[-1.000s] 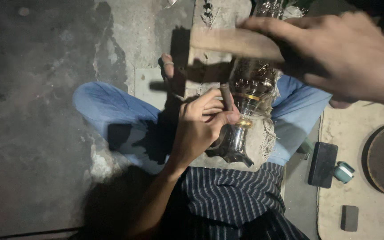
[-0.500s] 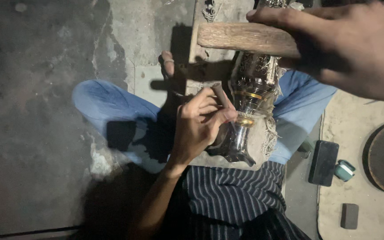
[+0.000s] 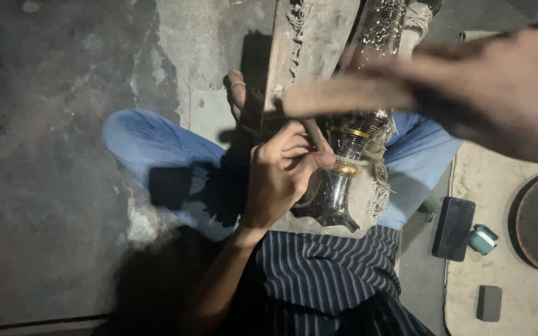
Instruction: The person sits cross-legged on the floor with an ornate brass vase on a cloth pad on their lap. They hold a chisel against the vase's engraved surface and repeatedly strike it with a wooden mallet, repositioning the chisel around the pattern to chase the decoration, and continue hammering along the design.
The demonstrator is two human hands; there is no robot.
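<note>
The left hand [image 3: 281, 171] has its grip closed around a thin dark metal rod [image 3: 314, 132], whose tip touches the shiny engraved metal vase [image 3: 350, 134] lying across the lap on a frayed cloth [image 3: 378, 186]. The right hand [image 3: 499, 87], blurred, has its grip closed on a wooden hammer handle [image 3: 344, 96] above the vase. A black phone [image 3: 453, 228] lies well apart.

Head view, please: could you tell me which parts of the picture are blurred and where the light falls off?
In the head view the right hand and the wooden mallet it holds are smeared by motion blur; the left hand with its small tool and the shiny metal vessel are fairly sharp, with glints of glare; the floor on the left sinks into deep shadow.
</note>
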